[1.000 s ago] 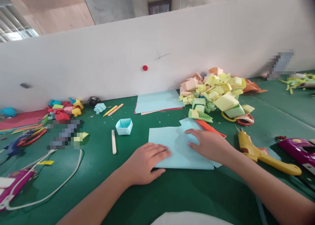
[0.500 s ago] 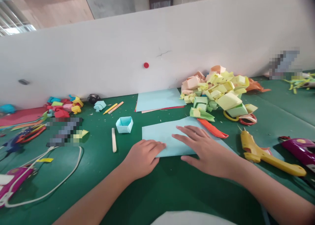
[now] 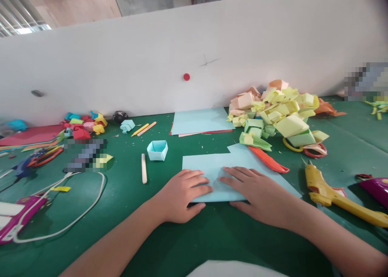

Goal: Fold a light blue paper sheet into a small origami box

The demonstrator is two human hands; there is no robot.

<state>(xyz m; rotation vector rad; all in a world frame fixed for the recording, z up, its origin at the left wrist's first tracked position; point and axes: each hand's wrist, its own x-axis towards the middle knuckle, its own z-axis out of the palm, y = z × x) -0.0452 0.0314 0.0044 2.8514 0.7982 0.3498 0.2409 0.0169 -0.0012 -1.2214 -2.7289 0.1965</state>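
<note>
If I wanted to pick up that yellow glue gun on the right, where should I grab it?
Probably by the long yellow handle of the glue gun, coming from above on the near right. It lies flat on the green table, its nozzle pointing away toward the scissors, so the handle end is free and away from the tip.

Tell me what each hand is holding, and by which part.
Nothing is gripped. The left hand and right hand lie flat, palms down, on the near edge of the light blue paper, pinning it to the table.

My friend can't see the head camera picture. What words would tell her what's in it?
Two bare hands, left hand and right hand, press flat on a light blue paper sheet on a green table. Nearby sit a small blue folded paper box and a yellow glue gun.
</note>
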